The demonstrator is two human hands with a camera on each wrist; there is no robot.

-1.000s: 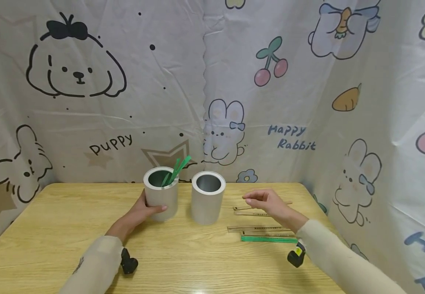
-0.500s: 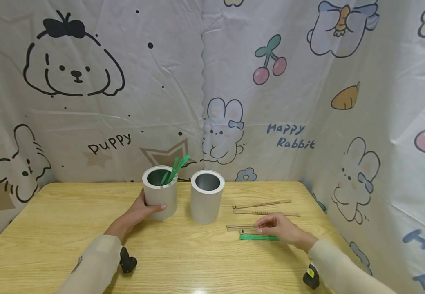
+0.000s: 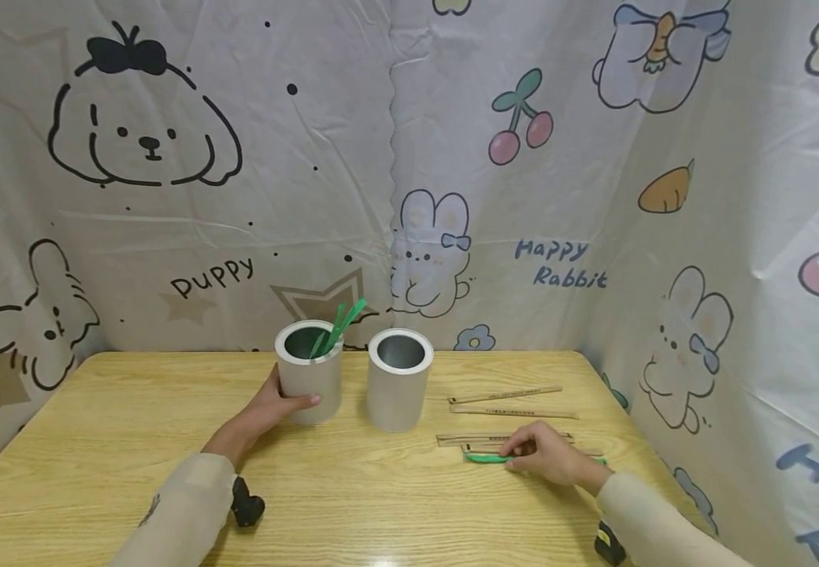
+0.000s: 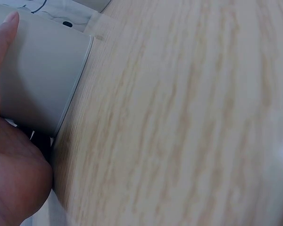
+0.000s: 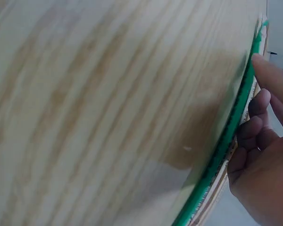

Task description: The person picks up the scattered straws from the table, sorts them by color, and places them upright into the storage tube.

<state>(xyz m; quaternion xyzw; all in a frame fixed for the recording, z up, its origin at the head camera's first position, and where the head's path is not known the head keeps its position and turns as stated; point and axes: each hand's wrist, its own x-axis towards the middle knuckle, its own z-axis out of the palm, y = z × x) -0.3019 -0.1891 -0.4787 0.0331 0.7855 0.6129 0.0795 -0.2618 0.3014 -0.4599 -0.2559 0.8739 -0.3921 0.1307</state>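
"Green strip: state its location, head view."

"On my head feed, the green strip (image 3: 486, 458) lies at the tabletop (image 3: 353, 496), five o'clock from frame centre. The right hand (image 3: 544, 453), between four and five, pinches it between thumb and fingertips. Brown strips (image 3: 505, 394) lie on the strip's twelve-o'clock side."

"Left hand, same view?"

"The left hand (image 3: 271, 409) grips the first container (image 3: 323, 382), between seven and eight o'clock. Its thumb lies across the front wall; I cannot tell how its other fingers lie, as the container hides them. Green ends (image 3: 353, 316) stand out of the opening. The second container (image 3: 397, 398) stands upright, apart, at the first container's three o'clock."

"Left wrist view?"

"I read the first container at ten o'clock, with one digit extended along its wall, and the palm at eight. Other fingers: I cannot tell."

"Right wrist view?"

"I read the green strip bowed, running from two o'clock to five. The right hand occupies three to four. One digit tip touches the strip at two; the other visible fingers are curled."
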